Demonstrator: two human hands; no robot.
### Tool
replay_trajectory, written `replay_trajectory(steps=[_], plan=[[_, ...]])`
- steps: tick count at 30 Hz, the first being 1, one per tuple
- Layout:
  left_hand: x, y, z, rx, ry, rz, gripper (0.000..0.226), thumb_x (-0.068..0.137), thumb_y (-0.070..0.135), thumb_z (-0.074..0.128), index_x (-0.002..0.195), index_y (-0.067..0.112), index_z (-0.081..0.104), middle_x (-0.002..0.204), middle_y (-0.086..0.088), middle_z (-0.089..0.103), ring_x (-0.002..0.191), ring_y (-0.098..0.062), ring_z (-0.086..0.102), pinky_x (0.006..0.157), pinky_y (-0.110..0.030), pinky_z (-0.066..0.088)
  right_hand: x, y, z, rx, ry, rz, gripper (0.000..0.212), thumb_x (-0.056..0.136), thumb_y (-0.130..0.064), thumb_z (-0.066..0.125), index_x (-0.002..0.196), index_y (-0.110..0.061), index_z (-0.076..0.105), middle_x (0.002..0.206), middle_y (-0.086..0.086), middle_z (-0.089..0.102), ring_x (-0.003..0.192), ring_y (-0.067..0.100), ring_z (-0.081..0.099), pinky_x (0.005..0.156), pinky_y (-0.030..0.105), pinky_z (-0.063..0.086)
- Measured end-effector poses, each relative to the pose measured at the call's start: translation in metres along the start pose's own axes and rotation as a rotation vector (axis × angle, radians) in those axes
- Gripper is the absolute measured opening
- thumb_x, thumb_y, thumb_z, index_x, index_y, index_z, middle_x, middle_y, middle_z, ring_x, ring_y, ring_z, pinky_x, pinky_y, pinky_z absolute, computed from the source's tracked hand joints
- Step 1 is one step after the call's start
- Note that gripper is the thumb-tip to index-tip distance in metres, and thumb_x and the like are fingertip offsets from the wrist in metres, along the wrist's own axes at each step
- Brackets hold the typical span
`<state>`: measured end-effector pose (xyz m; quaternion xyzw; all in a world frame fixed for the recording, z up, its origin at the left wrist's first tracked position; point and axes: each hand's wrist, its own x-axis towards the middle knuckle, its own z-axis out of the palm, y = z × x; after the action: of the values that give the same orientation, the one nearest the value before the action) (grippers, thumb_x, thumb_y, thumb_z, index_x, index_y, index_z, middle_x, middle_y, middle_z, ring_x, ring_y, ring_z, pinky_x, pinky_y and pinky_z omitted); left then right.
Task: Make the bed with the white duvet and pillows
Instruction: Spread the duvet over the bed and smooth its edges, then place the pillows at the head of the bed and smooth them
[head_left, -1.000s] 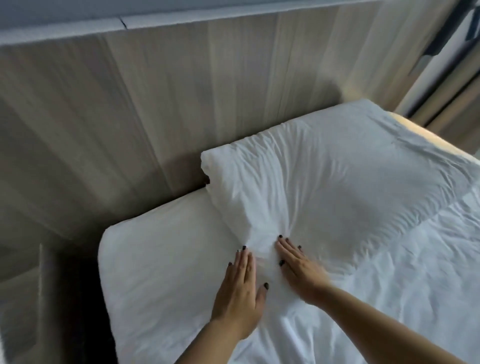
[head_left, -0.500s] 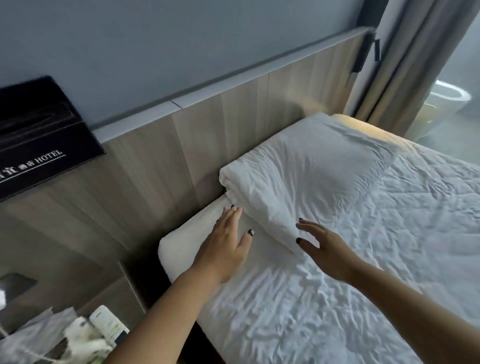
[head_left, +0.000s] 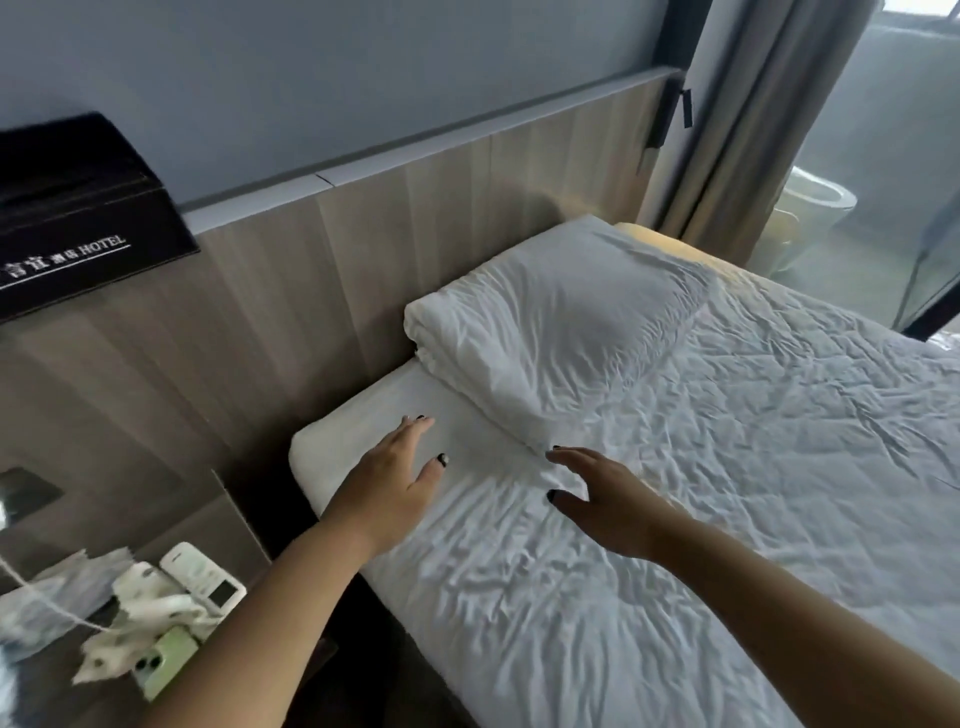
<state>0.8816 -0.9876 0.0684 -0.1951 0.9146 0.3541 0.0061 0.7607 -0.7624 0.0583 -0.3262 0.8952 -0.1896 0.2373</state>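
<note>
Pulling back from the pillow since a moment ago: left hand and right hand both spread flat, gripping nothing. Lying plump and creased against the headboard, its lower edge overlapping the wrinkled white duvet.

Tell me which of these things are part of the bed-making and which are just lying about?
Part of the job: white pillow, white duvet, mattress corner, left hand, right hand.

Lying about: remote control, green phone, spotted cloth, black hotel sign, curtain.
</note>
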Motion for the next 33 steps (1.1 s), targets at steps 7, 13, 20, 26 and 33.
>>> replay_trajectory(steps=[7,13,20,26,33], plan=[[-0.168,0.032,-0.012,0.019,0.187,-0.11,0.052,0.102,0.031,0.047,0.151,0.019,0.034,0.157,-0.001,0.034,0.145,-0.015,0.028,0.114,-0.026,0.023,-0.103,-0.06,-0.004,-0.095,-0.034,-0.247,0.054,0.098,-0.035,0.052,0.149,-0.025,0.035,0.156,-0.006,0.03,0.128,0.021,0.047,0.103,0.02,0.027],[-0.327,0.042,-0.023,0.008,0.354,-0.242,0.055,0.099,0.035,0.052,0.15,0.03,0.032,0.152,0.002,0.041,0.128,-0.013,0.048,0.103,-0.025,0.034,-0.198,-0.127,0.011,-0.141,-0.125,-0.43,0.058,0.099,-0.034,0.051,0.151,-0.029,0.028,0.156,-0.013,0.027,0.106,0.011,0.057,0.087,0.014,0.027],[-0.52,0.004,-0.035,-0.103,0.647,-0.514,0.058,0.097,0.041,0.054,0.149,0.04,0.027,0.151,0.011,0.039,0.126,-0.008,0.047,0.102,-0.025,0.04,-0.256,-0.245,0.07,-0.178,-0.207,-0.723,0.058,0.096,-0.03,0.055,0.15,-0.03,0.032,0.149,-0.007,0.041,0.107,0.011,0.049,0.087,0.019,0.031],[-0.684,-0.04,-0.03,-0.124,0.815,-0.79,0.063,0.098,0.043,0.052,0.152,0.038,0.02,0.159,0.017,0.024,0.143,-0.01,0.032,0.117,-0.029,0.029,-0.301,-0.341,0.179,-0.115,-0.415,-0.835,0.056,0.088,-0.024,0.064,0.14,-0.033,0.046,0.139,-0.007,0.051,0.126,0.014,0.048,0.106,0.033,0.039],[-0.856,-0.116,-0.018,-0.178,0.916,-1.051,0.073,0.098,0.044,0.051,0.156,0.033,0.009,0.16,0.018,0.017,0.133,-0.025,0.046,0.116,-0.03,0.028,-0.382,-0.458,0.327,-0.139,-0.619,-0.942,0.051,0.091,-0.026,0.064,0.139,-0.031,0.046,0.137,-0.008,0.048,0.13,0.016,0.047,0.105,0.034,0.04]])
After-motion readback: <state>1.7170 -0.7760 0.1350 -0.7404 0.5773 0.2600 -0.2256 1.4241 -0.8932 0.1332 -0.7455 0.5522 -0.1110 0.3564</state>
